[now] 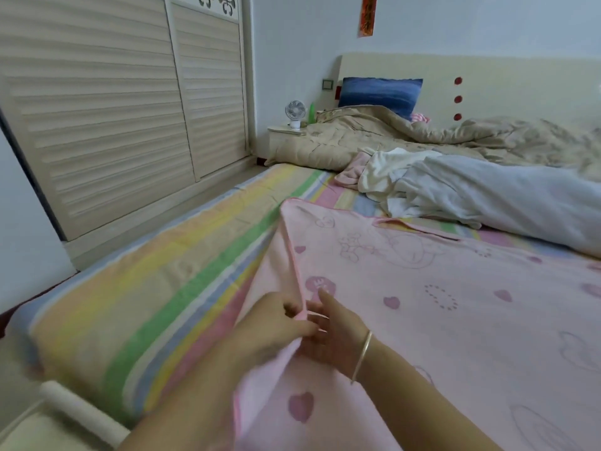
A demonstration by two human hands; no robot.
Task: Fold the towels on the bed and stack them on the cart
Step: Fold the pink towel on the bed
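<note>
Head view: A person's left hand point(276, 323) pinches the raised hem of a pink towel point(422, 304) spread over a striped bed point(146, 304). The right hand point(335, 333), wearing a bangle point(362, 356), lies just beside it with fingers straight against the towel. The two hands meet at the towel's left edge, where the cloth lifts into a ridge. Beyond the towel's far edge, a heap of white and grey towels point(471, 190) lies rumpled on the bed. Farther beyond the towel sit a beige quilt point(357, 135) and a blue pillow point(379, 92). Left of the towel, past the bed's edge, stands a slatted wardrobe point(113, 109).
</note>
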